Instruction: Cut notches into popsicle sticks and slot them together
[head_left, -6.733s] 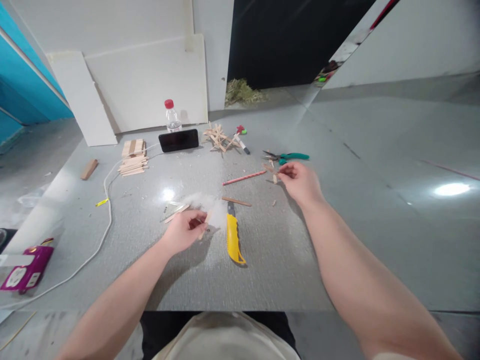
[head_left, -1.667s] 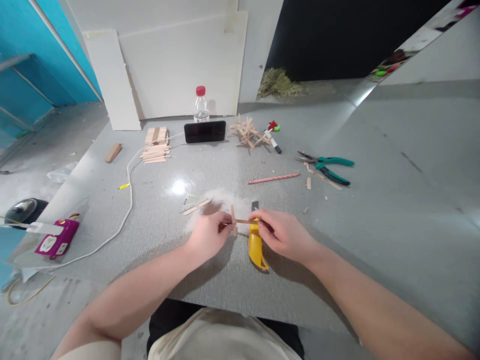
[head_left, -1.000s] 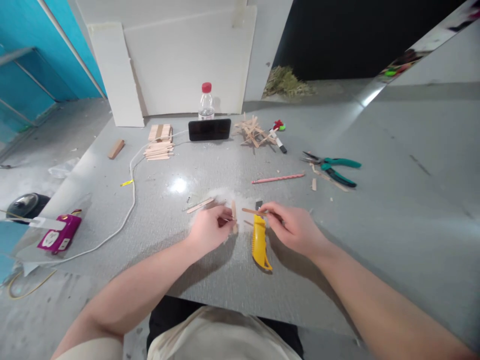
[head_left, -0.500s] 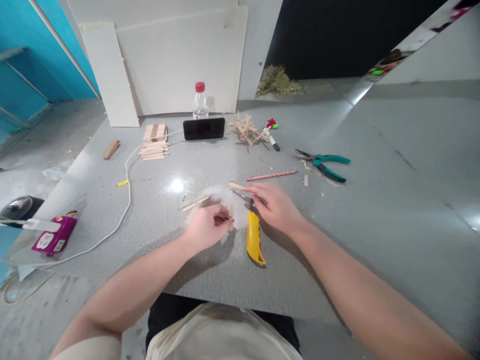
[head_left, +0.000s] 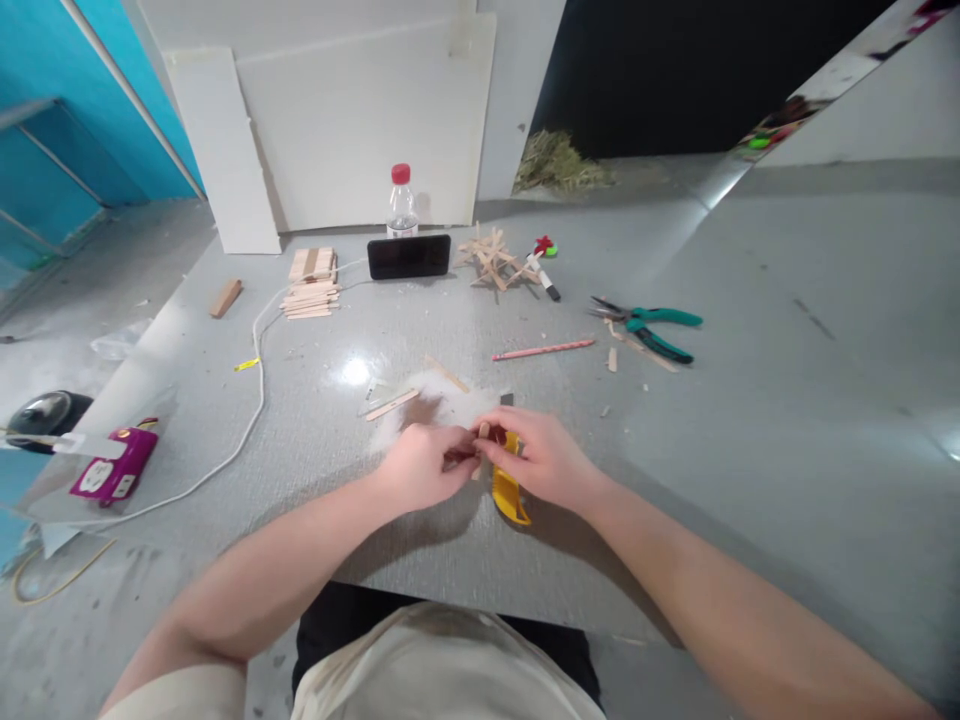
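Observation:
A short piece of wooden craft stick (head_left: 484,431) stands between the pinched fingertips of both hands, just above the table. My left hand (head_left: 429,462) is closed on its left side, and my right hand (head_left: 546,458) pinches it from the right. Beneath my right hand lies a yellow utility knife (head_left: 508,497), partly covered, its blade end showing beyond the fingers. A loose craft stick (head_left: 448,374) rests on the table past my hands, and a craft stick with printed marks (head_left: 393,405) lies to the left beside white dust.
Behind are stacked craft sticks (head_left: 311,298), a propped phone (head_left: 409,258), a red-capped bottle (head_left: 402,205) and a stick pile (head_left: 493,258). A pencil (head_left: 544,350) and green-handled pliers (head_left: 660,332) lie right. A white cable (head_left: 260,400) runs along the left.
My right hand has let go of a craft stick, now on the table, and moved down and left to the small piece in my left hand. My left hand has shifted slightly right.

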